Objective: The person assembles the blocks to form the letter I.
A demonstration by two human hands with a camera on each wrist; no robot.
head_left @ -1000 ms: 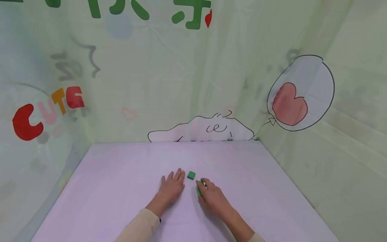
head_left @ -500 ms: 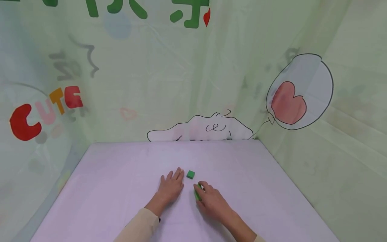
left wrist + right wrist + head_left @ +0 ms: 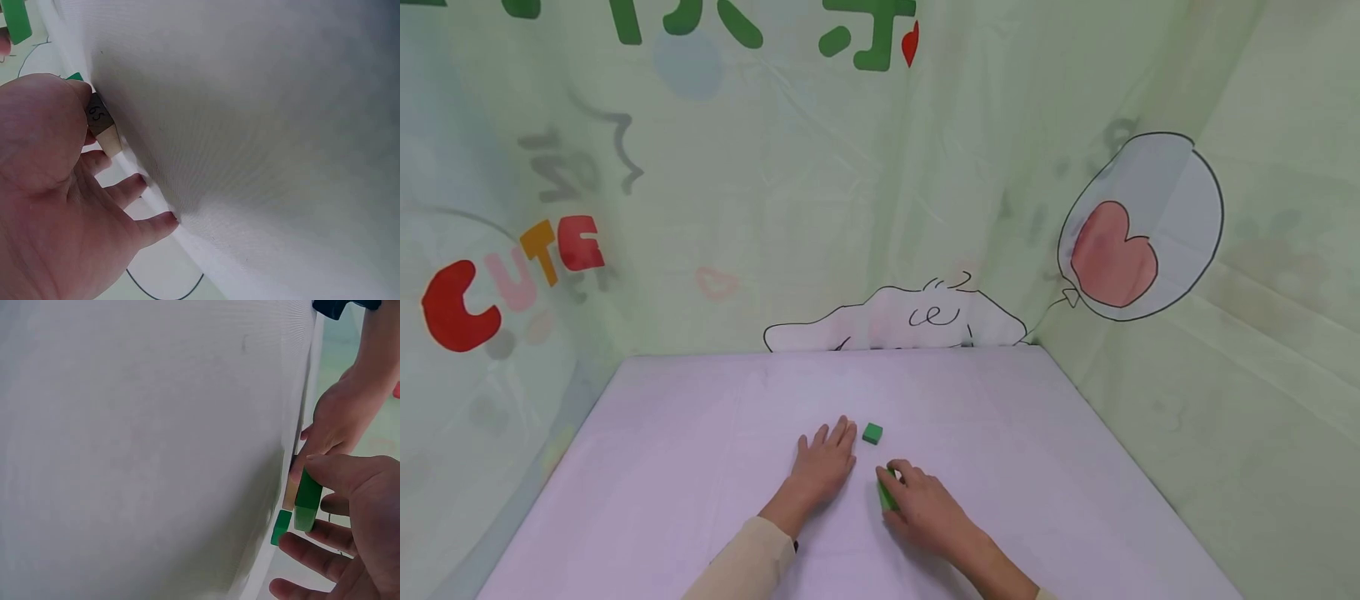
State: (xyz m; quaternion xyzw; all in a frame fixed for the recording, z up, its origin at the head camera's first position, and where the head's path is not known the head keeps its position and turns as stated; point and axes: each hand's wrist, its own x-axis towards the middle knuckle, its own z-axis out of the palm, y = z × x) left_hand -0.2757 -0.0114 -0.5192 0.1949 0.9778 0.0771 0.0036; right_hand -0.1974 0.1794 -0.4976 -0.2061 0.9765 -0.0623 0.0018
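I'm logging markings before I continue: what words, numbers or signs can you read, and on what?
"65", tilted, on the dark face of the wooden block by the left hand; perhaps "59" inverted.
"CUTE", on the left side of the backdrop.
Green characters at the top: cut off by the frame, not fully readable.
Grey marks above "CUTE": too faint to read.
Held green block, loose green block: no text visible.

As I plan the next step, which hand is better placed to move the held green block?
Probably the right hand: it holds that green block, while the left hand rests apart, at a wooden block.
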